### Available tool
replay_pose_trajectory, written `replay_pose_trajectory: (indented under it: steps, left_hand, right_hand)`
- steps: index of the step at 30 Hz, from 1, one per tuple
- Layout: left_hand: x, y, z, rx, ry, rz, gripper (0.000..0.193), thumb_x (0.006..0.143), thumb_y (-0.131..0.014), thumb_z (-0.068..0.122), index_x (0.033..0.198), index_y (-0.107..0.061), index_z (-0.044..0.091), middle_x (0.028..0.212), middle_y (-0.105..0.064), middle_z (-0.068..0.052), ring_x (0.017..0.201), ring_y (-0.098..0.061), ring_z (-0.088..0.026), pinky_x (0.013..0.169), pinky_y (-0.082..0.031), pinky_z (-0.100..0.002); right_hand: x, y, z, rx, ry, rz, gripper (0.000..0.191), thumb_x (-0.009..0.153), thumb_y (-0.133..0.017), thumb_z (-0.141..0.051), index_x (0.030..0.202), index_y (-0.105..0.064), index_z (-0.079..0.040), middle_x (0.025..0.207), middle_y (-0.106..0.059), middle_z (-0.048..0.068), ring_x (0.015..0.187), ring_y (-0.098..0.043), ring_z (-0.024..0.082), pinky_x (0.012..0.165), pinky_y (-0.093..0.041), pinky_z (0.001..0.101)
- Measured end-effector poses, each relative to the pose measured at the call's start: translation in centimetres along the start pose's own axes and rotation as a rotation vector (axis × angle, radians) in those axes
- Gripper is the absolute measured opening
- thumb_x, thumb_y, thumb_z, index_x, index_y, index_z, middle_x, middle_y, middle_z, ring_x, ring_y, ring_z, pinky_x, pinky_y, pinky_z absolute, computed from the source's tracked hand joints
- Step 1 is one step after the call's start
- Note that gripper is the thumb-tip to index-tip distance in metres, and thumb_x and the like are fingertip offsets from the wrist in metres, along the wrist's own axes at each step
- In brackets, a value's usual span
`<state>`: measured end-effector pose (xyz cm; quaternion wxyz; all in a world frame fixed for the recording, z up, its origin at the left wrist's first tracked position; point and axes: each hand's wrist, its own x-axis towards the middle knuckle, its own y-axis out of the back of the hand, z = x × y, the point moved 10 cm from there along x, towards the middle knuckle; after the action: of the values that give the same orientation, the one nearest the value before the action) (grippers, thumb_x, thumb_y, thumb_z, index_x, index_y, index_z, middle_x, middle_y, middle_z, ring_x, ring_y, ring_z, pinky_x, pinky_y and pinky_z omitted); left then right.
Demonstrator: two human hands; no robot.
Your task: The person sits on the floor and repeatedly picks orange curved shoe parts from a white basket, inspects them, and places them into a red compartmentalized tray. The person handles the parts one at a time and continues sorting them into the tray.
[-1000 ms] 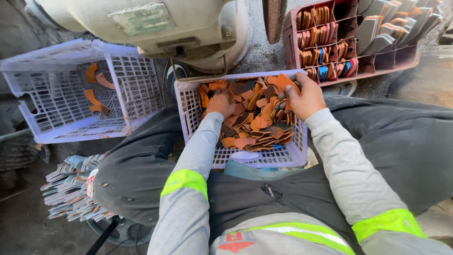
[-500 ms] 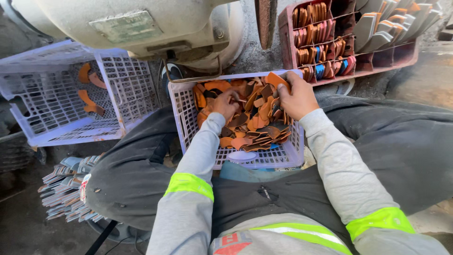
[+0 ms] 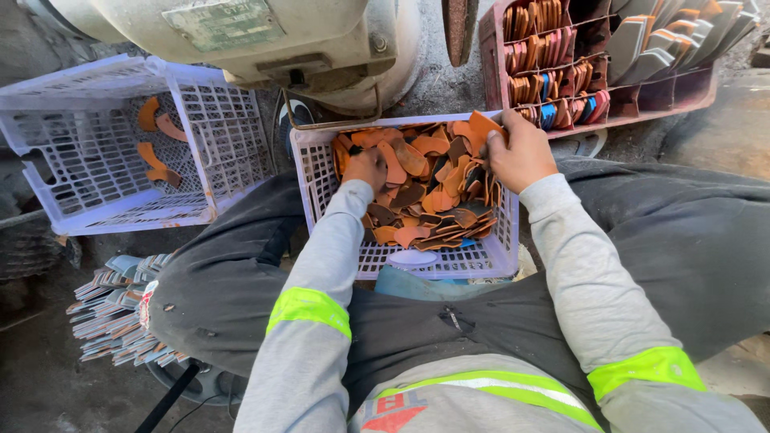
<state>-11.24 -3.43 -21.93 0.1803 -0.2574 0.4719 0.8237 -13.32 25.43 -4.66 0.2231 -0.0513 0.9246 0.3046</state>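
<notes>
A person sits with a white lattice basket (image 3: 481, 261) resting across the lap, its long axis running side to side between the knees, its open top facing up toward the camera. Both grey sleeves with yellow-green reflective bands reach forward into it. The left hand (image 3: 366, 168) lies knuckles up on the heap of orange and brown leather pieces (image 3: 425, 196) at the basket's left side; its fingers are curled down into the pile, and whether they pinch a piece cannot be told. The right hand (image 3: 521, 152) sits at the far right corner of the basket, fingers bent and closed on the edge of an orange piece (image 3: 484, 124) that sticks up and points away from the person, toward the far rim. The other pieces lie flat and overlapping, pointing every which way, just between and below the two hands. Well to the left of the left hand, beyond the knee, a second white lattice basket (image 3: 233, 152) stands on the ground holding only a few orange curved pieces (image 3: 156, 136). Below it, near the left knee, lies a stack of grey flat cut-outs (image 3: 104, 321). Beyond the right hand stands a dark red tray (image 3: 682, 100) with orange, brown and grey pieces stood on edge in rows. Farthest, above both hands, sits a pale machine housing (image 3: 265, 40).
</notes>
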Motion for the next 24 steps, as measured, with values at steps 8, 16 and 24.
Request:
replay_pose_trajectory:
  steps: [8,16,24]
  left_hand:
    - [0.5,-1.2,10.3,-0.044,-0.238,0.112,0.041,0.091,-0.067,0.017,0.131,-0.06,0.017,0.134,-0.061,-0.016,0.107,-0.064,-0.042,0.09,-0.053,-0.053]
    - [-0.1,-3.4,11.1,0.123,-0.246,-0.033,0.03,0.091,-0.066,0.012,0.119,-0.058,0.015,0.143,-0.048,-0.014,0.112,-0.06,-0.042,0.082,-0.054,-0.055]
    - [-1.4,-1.1,11.3,-0.33,-0.309,-0.11,0.03,0.095,-0.076,0.022,0.093,-0.052,0.003,0.083,-0.057,-0.018,0.076,-0.057,-0.035,0.075,-0.05,-0.046]
  right_hand:
    - [0.3,-0.9,2.0,-0.086,-0.094,-0.047,0.022,0.097,-0.058,-0.017,0.109,-0.063,0.001,0.091,-0.073,0.024,0.084,-0.074,0.04,0.079,-0.056,0.0466]
    - [0.5,-1.8,1.8,0.3,-0.095,-0.165,0.023,0.103,-0.058,-0.015,0.116,-0.065,0.003,0.091,-0.073,0.014,0.078,-0.07,0.024,0.075,-0.057,0.0373]
    - [0.1,-2.6,1.6,0.922,-0.155,-0.211,0.032,0.108,-0.043,-0.012,0.129,-0.06,0.005,0.11,-0.073,0.012,0.092,-0.072,0.018,0.086,-0.06,0.0339]
